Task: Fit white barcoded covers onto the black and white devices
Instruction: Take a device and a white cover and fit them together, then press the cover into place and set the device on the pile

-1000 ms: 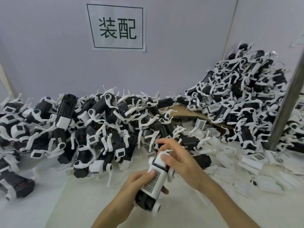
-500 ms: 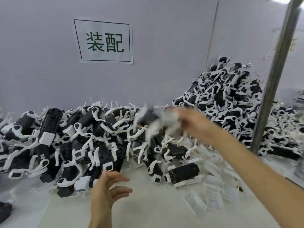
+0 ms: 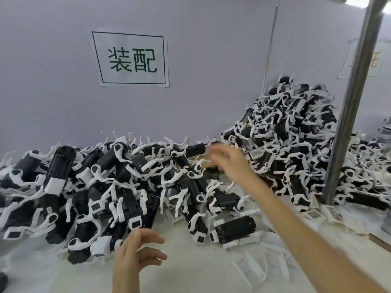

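Observation:
Black and white devices lie heaped in a long left pile [image 3: 101, 187] and a taller right pile [image 3: 296, 134] against the wall. One black device [image 3: 234, 227] lies alone at the front of the heap. Loose white barcoded covers [image 3: 264, 265] are scattered on the white table at the lower right, with more covers [image 3: 315, 214] by the pole. My right hand [image 3: 228, 161] is stretched out over the gap between the piles, motion-blurred, with nothing in it. My left hand [image 3: 137, 250] hovers low over the table, fingers relaxed and empty.
A grey metal pole [image 3: 355, 102] stands upright at the right, in front of the right pile. A paper sign [image 3: 131, 60] hangs on the grey wall behind. The bare white table surface [image 3: 190, 271] stretches between my two arms.
A second ago both hands held a device with its barcoded cover. The right hand swung it out toward the piles and now holds nothing; the left hand let go and stays low.

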{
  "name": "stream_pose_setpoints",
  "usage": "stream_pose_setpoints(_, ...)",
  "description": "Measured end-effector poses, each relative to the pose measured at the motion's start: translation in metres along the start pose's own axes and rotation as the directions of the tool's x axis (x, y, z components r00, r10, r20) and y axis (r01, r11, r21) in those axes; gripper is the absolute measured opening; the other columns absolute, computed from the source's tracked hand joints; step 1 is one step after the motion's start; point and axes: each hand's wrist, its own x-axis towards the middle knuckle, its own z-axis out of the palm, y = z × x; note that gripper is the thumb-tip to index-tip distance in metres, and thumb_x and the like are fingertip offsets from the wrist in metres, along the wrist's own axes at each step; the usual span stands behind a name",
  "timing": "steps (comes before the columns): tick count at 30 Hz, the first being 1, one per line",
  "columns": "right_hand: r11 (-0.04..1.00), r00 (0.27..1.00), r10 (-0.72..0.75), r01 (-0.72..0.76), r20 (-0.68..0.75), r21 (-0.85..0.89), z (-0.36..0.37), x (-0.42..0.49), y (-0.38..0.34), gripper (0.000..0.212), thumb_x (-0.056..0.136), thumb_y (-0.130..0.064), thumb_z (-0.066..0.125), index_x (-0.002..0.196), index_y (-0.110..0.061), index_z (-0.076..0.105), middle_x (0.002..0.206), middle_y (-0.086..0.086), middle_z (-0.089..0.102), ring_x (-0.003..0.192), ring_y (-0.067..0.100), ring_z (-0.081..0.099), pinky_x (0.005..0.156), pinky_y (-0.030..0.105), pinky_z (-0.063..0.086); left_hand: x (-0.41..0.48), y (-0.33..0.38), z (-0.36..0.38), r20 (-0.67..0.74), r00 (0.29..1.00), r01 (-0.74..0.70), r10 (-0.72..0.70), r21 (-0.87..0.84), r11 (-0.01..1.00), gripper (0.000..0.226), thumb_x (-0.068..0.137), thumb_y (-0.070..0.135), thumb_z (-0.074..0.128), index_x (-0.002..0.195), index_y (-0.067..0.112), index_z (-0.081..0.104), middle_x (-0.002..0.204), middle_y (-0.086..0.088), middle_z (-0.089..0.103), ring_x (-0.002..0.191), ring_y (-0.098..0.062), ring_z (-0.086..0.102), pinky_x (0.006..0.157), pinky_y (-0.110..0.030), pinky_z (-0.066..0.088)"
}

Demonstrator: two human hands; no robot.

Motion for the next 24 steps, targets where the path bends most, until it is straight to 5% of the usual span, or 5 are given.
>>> stream_pose_setpoints(3, 0.994, 0.990, 0.022, -0.007, 0.140, -0.111, 0.040, -0.063, 0.038, 0.031, 0.099, -0.024, 0.058, 0.129, -0.031, 0.062, 0.123, -0.015, 0.061, 0.100, -0.017, 0.055, 0.082, 0.004, 0.044, -0.004, -0.001, 0.001, -0.068, 0.984, -0.158, 0.163, 0.082, 0.984, 0.025, 0.105, 0.007, 0.041, 0.095, 0.001, 0.062, 0.080, -0.016, 0.072, 0.051, -0.034, 0.065, 0.044, -0.024, 0.049)
stream_pose_setpoints(7, 0.928, 0.981, -0.001, 0.073, 0.192, -0.365, 0.068, -0.101, 0.071, 0.038, 0.096, -0.030, 0.062, 0.134, -0.031, 0.060, 0.135, -0.017, 0.047, 0.124, 0.001, 0.042, 0.108, 0.026, 0.036, -0.004, -0.003, 0.002, -0.215, 0.898, -0.303, 0.384, 0.330, 0.894, 0.023, 0.099, -0.001, 0.055, 0.100, 0.022, 0.059, 0.090, 0.000, 0.068, 0.058, -0.020, 0.068, 0.053, -0.030, 0.052)
stream_pose_setpoints(13, 0.959, 0.995, -0.032, 0.057, 0.095, -0.278, 0.068, -0.102, 0.078, 0.028, 0.095, -0.004, 0.057, 0.115, -0.018, 0.071, 0.109, -0.012, 0.055, 0.105, 0.006, 0.053, 0.091, 0.016, 0.044, -0.004, 0.005, 0.000, -0.280, 0.924, -0.120, 0.261, 0.435, 0.893, 0.038, 0.094, 0.006, 0.065, 0.120, 0.033, 0.056, 0.114, 0.019, 0.062, 0.078, -0.020, 0.073, 0.090, -0.056, 0.054)
stream_pose_setpoints(19, 0.977, 0.980, -0.149, 0.126, -0.129, -0.170, 0.061, -0.108, 0.080, 0.030, 0.082, 0.013, 0.066, 0.090, -0.014, 0.074, 0.091, -0.007, 0.068, 0.088, 0.002, 0.063, 0.078, 0.008, 0.045, -0.005, 0.008, -0.003, -0.263, 0.934, -0.107, 0.241, 0.439, 0.892, 0.032, 0.094, 0.005, 0.062, 0.110, 0.033, 0.063, 0.105, 0.022, 0.064, 0.062, -0.007, 0.071, 0.077, -0.047, 0.055)
stream_pose_setpoints(24, 0.961, 0.963, -0.147, 0.085, -0.224, -0.265, 0.063, -0.109, 0.080, 0.026, 0.077, 0.000, 0.078, 0.099, -0.015, 0.073, 0.100, -0.004, 0.063, 0.090, 0.015, 0.063, 0.081, 0.029, 0.053, -0.001, 0.004, -0.009, -0.377, 0.841, -0.150, 0.388, 0.528, 0.836, 0.030, 0.090, 0.003, 0.066, 0.098, 0.031, 0.059, 0.105, 0.013, 0.063, 0.062, -0.014, 0.065, 0.065, -0.026, 0.044)
